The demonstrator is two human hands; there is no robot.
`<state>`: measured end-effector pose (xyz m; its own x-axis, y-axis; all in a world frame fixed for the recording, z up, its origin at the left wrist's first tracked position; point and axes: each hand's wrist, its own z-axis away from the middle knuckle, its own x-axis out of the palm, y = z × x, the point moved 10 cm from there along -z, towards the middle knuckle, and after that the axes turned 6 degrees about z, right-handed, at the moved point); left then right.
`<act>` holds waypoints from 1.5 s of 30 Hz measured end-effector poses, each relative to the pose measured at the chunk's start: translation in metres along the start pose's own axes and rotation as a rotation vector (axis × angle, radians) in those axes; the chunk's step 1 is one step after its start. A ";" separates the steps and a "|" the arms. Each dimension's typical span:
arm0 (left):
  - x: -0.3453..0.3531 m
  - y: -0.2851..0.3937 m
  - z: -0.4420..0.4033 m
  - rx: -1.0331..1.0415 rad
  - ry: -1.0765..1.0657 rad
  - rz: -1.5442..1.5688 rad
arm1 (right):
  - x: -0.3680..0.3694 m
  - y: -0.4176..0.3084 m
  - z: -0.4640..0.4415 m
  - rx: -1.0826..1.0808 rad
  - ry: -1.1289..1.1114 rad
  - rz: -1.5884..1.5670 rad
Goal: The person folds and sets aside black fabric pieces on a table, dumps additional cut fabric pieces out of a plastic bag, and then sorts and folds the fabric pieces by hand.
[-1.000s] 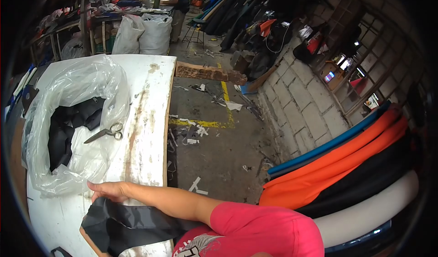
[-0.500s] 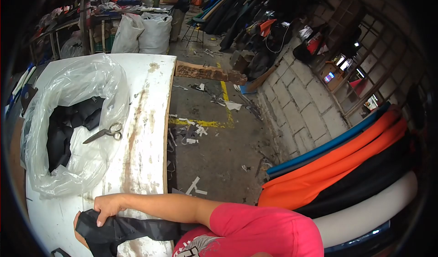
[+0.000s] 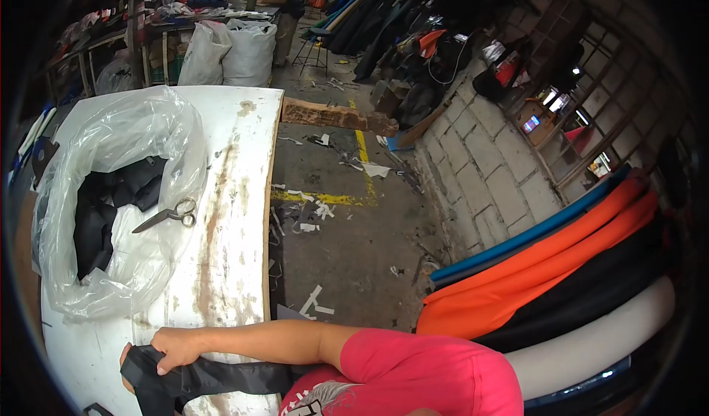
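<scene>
R hand (image 3: 177, 348) is gripping blk fabric (image 3: 236, 376) below the clear plastic bag (image 3: 173, 117); that grip is closing tight, thumb folding down over the fabric's top. Fabric is lying right at & under the R grip: one length is running R from it, below the forearm, twd the pink shirt (image 3: 436, 375), & another part is dropping from it twd the bottom edge of view. All of it is sitting below the bag & not touching it. L hand (image 3: 126, 379) is showing only in part, at the fabric's L edge, also below the bag; it's touching the fabric, but most of it is hiding, so can't tell if the L grip is closing or not. Bag is lying wide open on the white counter (image 3: 235, 253), w/ dark pcs (image 3: 90, 242) sitting inside. Scissors (image 3: 164, 218) are resting at the bag's R side, blades pointing lower L, loops upper R. Beyond the bag, 2 white sacks (image 3: 251, 55) are standing side by side, & a person (image 3: 286, 6) is standing just past them. R of the bag, past the counter edge, pale scraps (image 3: 316, 299) are littering the floor (image 3: 343, 250); far R of the bag, an orange roll (image 3: 509, 283) is lying next to a pale roll (image 3: 598, 331), blk material (image 3: 583, 294) showing btwn.
</scene>
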<state>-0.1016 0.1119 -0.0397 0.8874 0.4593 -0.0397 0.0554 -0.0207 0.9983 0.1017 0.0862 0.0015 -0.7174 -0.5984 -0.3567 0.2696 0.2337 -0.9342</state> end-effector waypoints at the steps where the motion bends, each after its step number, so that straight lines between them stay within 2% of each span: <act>1: 0.000 0.000 0.001 0.001 0.001 0.001 | -0.008 -0.004 0.002 -0.006 0.060 -0.054; 6: -0.001 -0.006 0.005 -0.007 0.003 0.007 | -0.049 -0.012 0.009 -0.057 0.450 -0.251; 8: -0.007 -0.012 0.007 0.010 0.011 0.003 | -0.052 -0.011 0.011 -0.037 0.453 -0.321; 10: -0.010 0.013 0.024 0.176 0.065 -0.028 | -0.056 -0.006 0.011 -0.074 0.532 -0.356; 11: -0.004 0.048 0.039 0.388 0.119 -0.079 | -0.056 -0.003 0.008 -0.096 0.544 -0.437; 13: 0.004 0.011 0.028 0.033 -0.084 0.033 | -0.058 0.005 0.004 -0.141 0.563 -0.598; 14: 0.010 -0.007 0.029 -0.144 -0.182 0.088 | -0.057 0.009 0.003 -0.145 0.544 -0.667; 16: 0.027 -0.010 0.041 -0.182 -0.276 -0.045 | -0.057 0.013 0.001 -0.159 0.485 -0.811; 18: 0.035 0.001 0.058 -0.208 -0.170 0.016 | -0.049 0.028 -0.004 -0.106 0.383 -0.859; 20: 0.046 -0.004 0.062 -0.293 -0.266 0.180 | -0.045 0.022 -0.005 -0.154 0.309 -0.942; 21: 0.054 0.001 0.064 -0.228 -0.315 0.302 | -0.039 0.031 -0.010 -0.133 0.282 -0.895; 22: 0.065 0.009 0.065 -0.151 -0.366 0.420 | -0.042 0.037 -0.011 -0.092 0.287 -0.652; 23: 0.069 0.011 0.068 -0.179 -0.361 0.464 | -0.034 0.056 -0.015 -0.006 0.245 -0.479; 24: 0.071 0.016 0.073 -0.205 -0.356 0.511 | -0.029 0.055 -0.013 0.006 0.238 -0.550; 25: 0.073 0.016 0.075 -0.218 -0.362 0.504 | -0.034 0.038 -0.009 -0.062 0.327 -0.648; 26: 0.071 0.019 0.079 -0.235 -0.373 0.501 | -0.030 0.049 -0.009 -0.004 0.309 -0.619; 28: 0.065 0.041 0.084 -0.137 -0.376 0.293 | -0.033 0.038 -0.003 0.017 0.315 -0.834; 29: 0.073 0.049 0.086 -0.163 -0.477 0.195 | -0.041 0.025 0.003 0.036 0.340 -0.941; 30: 0.071 0.054 0.085 -0.120 -0.449 0.141 | -0.045 0.025 0.002 -0.007 0.304 -1.032; 32: 0.071 0.059 0.084 -0.040 -0.410 0.038 | -0.068 0.018 0.008 -0.040 0.426 -1.179; 33: 0.071 0.043 0.085 -0.190 -0.451 0.004 | -0.074 0.026 0.007 -0.038 0.465 -1.234; 35: 0.071 0.039 0.086 -0.202 -0.491 -0.085 | -0.087 0.046 0.007 -0.034 0.552 -1.339; 36: 0.072 0.038 0.086 -0.207 -0.511 -0.130 | -0.084 0.044 0.009 0.055 0.540 -1.414; 38: 0.073 0.038 0.086 -0.196 -0.505 -0.086 | -0.074 0.039 0.020 0.243 0.509 -1.563; 39: 0.074 0.038 0.086 -0.188 -0.501 -0.066 | -0.070 0.045 0.010 0.048 0.255 -1.572; 42: 0.081 0.047 0.086 -0.113 -0.510 0.125 | -0.055 0.022 0.010 0.106 0.323 -1.438; 45: 0.082 0.078 0.090 0.010 -0.444 0.358 | -0.018 -0.002 0.018 0.430 0.251 -1.383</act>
<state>0.0169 0.0683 0.0314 0.9589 0.0045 0.2839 -0.2814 -0.1159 0.9526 0.1261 0.0825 0.0096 -0.6358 0.0055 0.7718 -0.5756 -0.6696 -0.4694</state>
